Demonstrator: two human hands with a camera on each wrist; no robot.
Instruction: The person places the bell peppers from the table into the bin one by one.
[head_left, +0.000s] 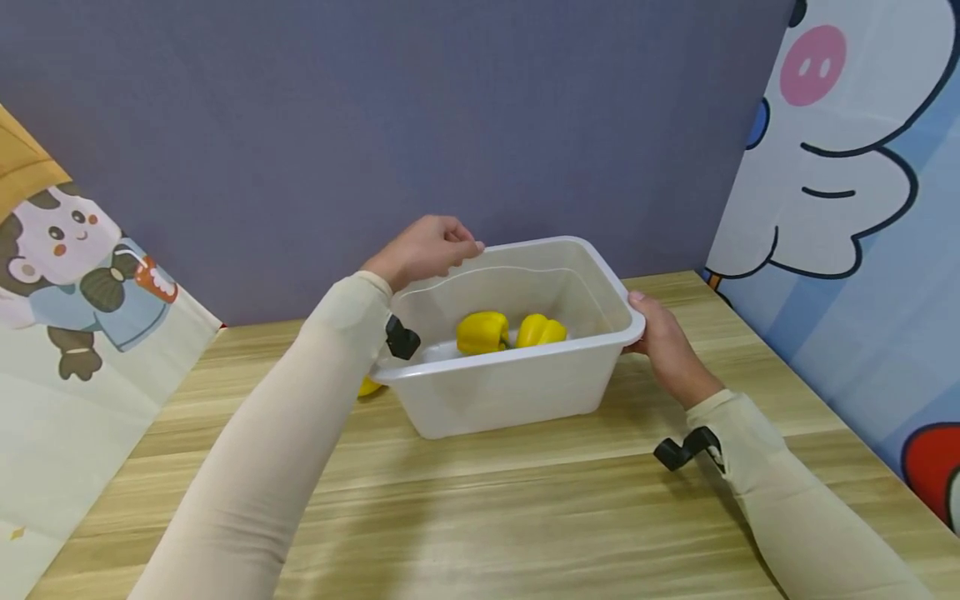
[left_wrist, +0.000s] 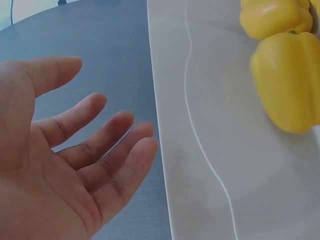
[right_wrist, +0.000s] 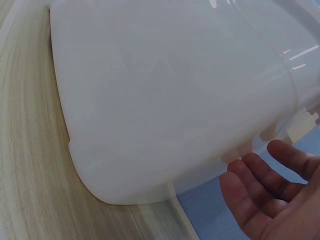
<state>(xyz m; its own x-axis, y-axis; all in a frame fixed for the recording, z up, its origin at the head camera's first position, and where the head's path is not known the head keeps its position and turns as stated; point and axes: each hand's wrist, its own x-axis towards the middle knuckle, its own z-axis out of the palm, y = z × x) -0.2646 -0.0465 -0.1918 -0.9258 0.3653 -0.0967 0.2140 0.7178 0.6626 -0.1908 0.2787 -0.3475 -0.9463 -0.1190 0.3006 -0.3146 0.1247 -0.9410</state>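
A white plastic bin (head_left: 502, 392) stands on the wooden table, with two yellow bell peppers, one on the left (head_left: 482, 333) and one on the right (head_left: 540, 331), lying inside. My left hand (head_left: 429, 250) hovers at the bin's back left rim with nothing in it. In the left wrist view its fingers (left_wrist: 120, 185) are loosely bent and apart from the bin wall. At the bin's right end, my right hand (head_left: 667, 350) holds the rim, thumb on top and fingers underneath. The right wrist view shows those fingers (right_wrist: 260, 180) close against the outer wall.
Part of another yellow object (head_left: 368, 387) shows on the table, left of the bin and mostly hidden. A grey-blue panel (head_left: 375, 125) rises behind the table (head_left: 465, 517). Cartoon-printed sheets stand at the left (head_left: 75, 450) and right (head_left: 847, 350).
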